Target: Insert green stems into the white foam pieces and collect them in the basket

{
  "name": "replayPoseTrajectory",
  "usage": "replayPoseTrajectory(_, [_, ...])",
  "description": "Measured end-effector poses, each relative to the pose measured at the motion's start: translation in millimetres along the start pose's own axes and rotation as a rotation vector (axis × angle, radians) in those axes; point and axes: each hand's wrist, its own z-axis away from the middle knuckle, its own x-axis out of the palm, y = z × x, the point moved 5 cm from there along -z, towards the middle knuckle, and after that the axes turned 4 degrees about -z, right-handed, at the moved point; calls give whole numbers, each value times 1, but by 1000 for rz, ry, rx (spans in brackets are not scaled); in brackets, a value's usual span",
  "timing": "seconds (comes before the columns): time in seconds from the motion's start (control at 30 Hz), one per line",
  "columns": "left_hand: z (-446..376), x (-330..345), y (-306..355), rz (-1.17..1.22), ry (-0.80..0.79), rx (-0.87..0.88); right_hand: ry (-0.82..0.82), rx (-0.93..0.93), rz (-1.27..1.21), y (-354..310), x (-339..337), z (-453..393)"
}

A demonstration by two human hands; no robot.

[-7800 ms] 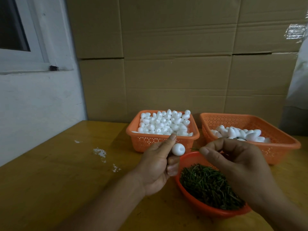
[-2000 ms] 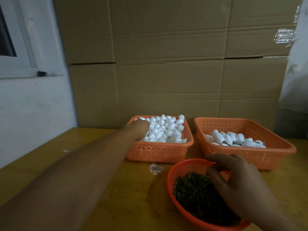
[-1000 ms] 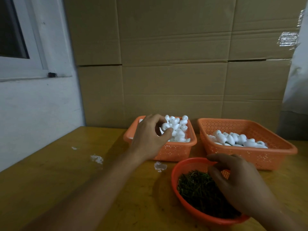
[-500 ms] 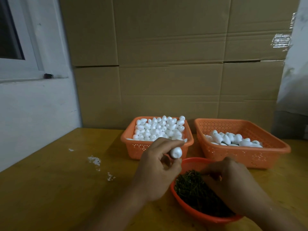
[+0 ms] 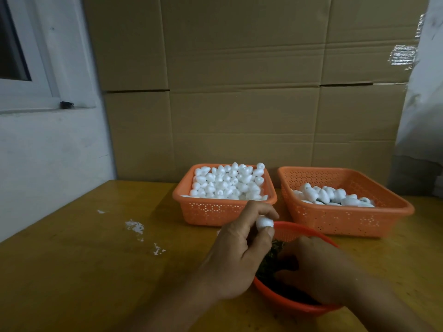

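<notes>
White foam piece (image 5: 264,222) above round bowl (image 5: 287,232) of green stems (image 5: 269,257)

Bare forearms (image 5: 182,305), no sleeves

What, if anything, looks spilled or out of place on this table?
Small white crumbs and flakes lie scattered on the yellow wooden table, left of the full orange plastic basket. They look like foam debris, though that is uncertain. Nothing else stands out.

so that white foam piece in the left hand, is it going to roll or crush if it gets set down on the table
The foam piece, pinched by the left hand, looks rounded, so it would probably roll on the bare table. It looks light, since two fingertips hold it. White crumbs on the table suggest the foam may flake under pressure.
</notes>
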Motion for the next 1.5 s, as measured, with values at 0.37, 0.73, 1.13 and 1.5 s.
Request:
replayPoseTrajectory(0.37, [-2,7,-6,459,-19,-228,95,56,-1,2,-1,-2])
replayPoseTrajectory(0.73, [-1,4,-15,741,147,-507,224,68,-191,4,-10,3])
replayPoseTrajectory(1.13, [0,5,-18,801,129,-606,343,53,-805,8,-17,11])
replayPoseTrajectory(1.5, [1,5,-22,766,135,-636,191,-124,-1208,-8,-20,16])
